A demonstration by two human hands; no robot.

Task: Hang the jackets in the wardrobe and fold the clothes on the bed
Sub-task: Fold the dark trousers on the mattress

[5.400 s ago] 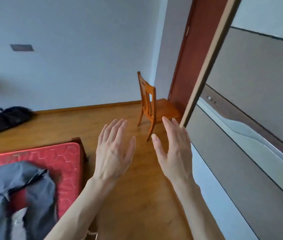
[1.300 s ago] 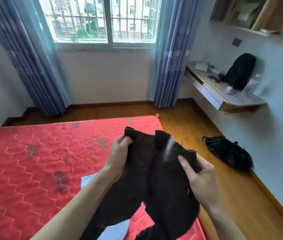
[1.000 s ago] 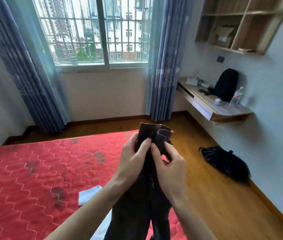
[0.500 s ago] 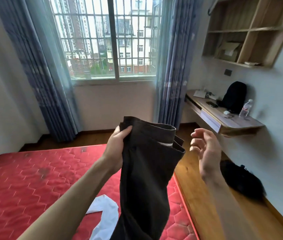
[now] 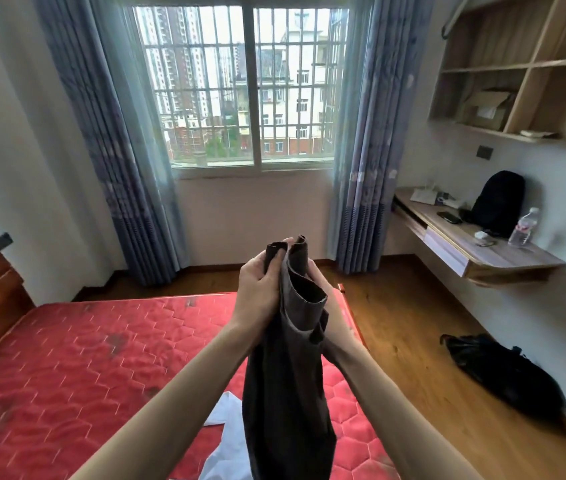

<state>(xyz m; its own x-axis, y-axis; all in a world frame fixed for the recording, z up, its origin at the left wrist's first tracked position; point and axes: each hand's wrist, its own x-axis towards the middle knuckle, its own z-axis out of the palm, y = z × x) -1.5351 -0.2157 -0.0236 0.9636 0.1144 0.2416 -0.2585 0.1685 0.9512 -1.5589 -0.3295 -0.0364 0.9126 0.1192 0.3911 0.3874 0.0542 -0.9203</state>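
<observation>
Both hands together at chest height: left hand (image 5: 259, 289) and right hand (image 5: 314, 277) pinch the bunched top edge of a dark garment (image 5: 286, 368). Most of the right hand is hidden behind the cloth. Fabric hangs slack over the red mattress (image 5: 77, 362), near its right edge; its lower end runs out of view. White cloth (image 5: 221, 410) lies on the mattress beneath. Risk, as judged: bunched layers could slip from the pinch, misaligning edges, or the hem could snag the white cloth.

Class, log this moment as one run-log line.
left hand: grips dark garment | right hand: grips it, mostly hidden | garment: hangs above red mattress
</observation>
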